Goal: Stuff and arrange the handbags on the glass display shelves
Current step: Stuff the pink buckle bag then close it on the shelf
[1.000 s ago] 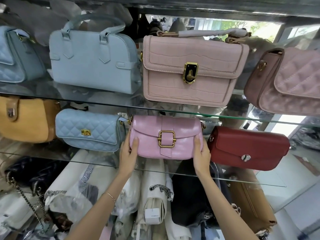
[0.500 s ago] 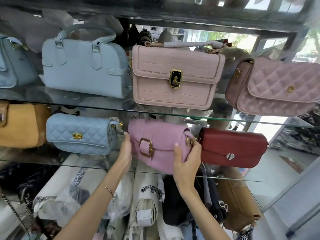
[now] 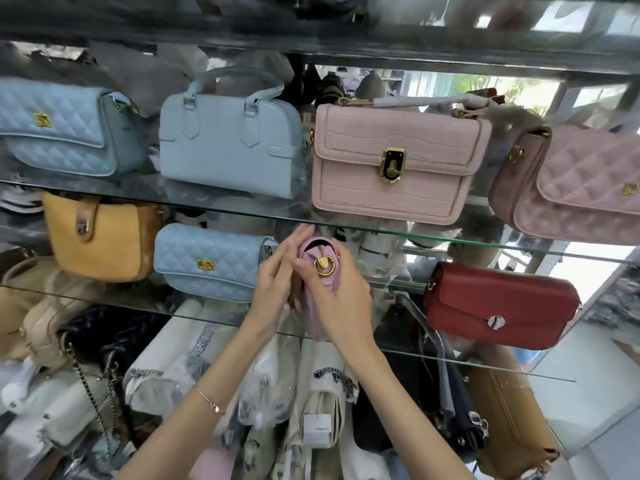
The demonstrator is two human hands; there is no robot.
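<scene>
A small pink handbag (image 3: 313, 256) is turned end-on toward me above the middle glass shelf (image 3: 485, 358), its gold side ring and zipper end facing the camera. My right hand (image 3: 341, 299) grips the bag from the front and right, fingers curled around its end. Against the bag's left side lies my left hand (image 3: 277, 278), fingers straight and pointing up. The bag's front flap and buckle are hidden. To its left a quilted light-blue bag (image 3: 211, 261) stands on the same shelf, and to its right a red flap bag (image 3: 498, 306).
The upper glass shelf (image 3: 450, 239) carries a quilted blue bag (image 3: 65, 129), a blue top-handle bag (image 3: 232, 140), a pink croc-textured bag (image 3: 398, 164) and a quilted pink bag (image 3: 575, 188). A mustard bag (image 3: 100, 237) sits far left. Wrapped bags and a tan bag (image 3: 509, 420) crowd below.
The pink bag has swung from facing front to end-on and come off its spot on the shelf. My right hand moved round its end; my left hand stayed on its left side.
</scene>
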